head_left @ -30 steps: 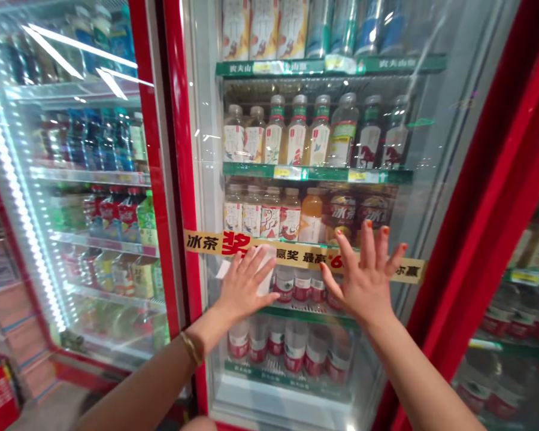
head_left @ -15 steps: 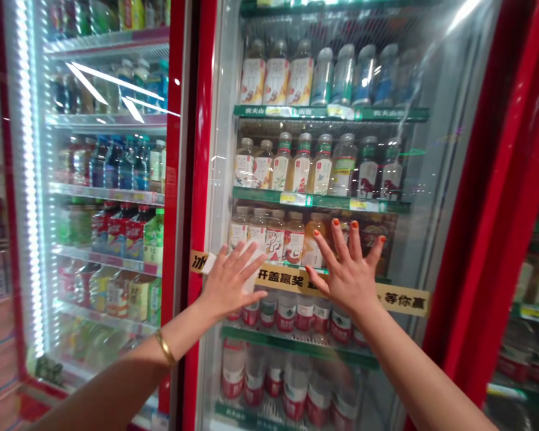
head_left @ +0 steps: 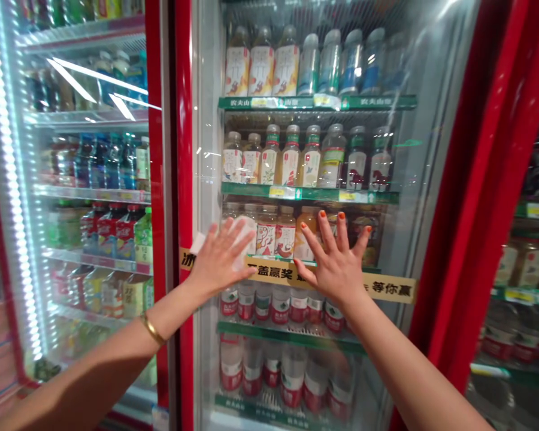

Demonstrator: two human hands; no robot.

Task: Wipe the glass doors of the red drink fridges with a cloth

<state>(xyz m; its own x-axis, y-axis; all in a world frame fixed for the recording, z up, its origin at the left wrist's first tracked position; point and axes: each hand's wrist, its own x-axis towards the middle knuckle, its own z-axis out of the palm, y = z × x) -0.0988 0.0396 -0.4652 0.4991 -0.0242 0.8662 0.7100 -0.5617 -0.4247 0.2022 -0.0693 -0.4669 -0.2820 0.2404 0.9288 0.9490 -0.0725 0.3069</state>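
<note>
My left hand (head_left: 222,254), with a gold bangle (head_left: 153,329) below the wrist, lies flat with its fingers apart over a white cloth or tissue (head_left: 250,227). The cloth is pressed against the glass door (head_left: 431,179) of a red-framed drinks fridge, and most of it is hidden under the palm. To the right, my right hand (head_left: 339,269), with orange nails, rests spread on the same glass with nothing in it. Both hands cover parts of a tan strip (head_left: 393,288) with black lettering that runs across the door.
Behind the glass, bottles (head_left: 290,161) stand in rows on green-edged shelves (head_left: 314,193). A second lit fridge (head_left: 90,191) full of drinks stands on the left. Another one, with bottles (head_left: 532,266), is at the right edge. Red door frames (head_left: 185,149) divide them.
My left hand has slid slightly upward on the glass together with the white cloth. My right hand stays at the same spot on the door. The whole view has shifted a little.
</note>
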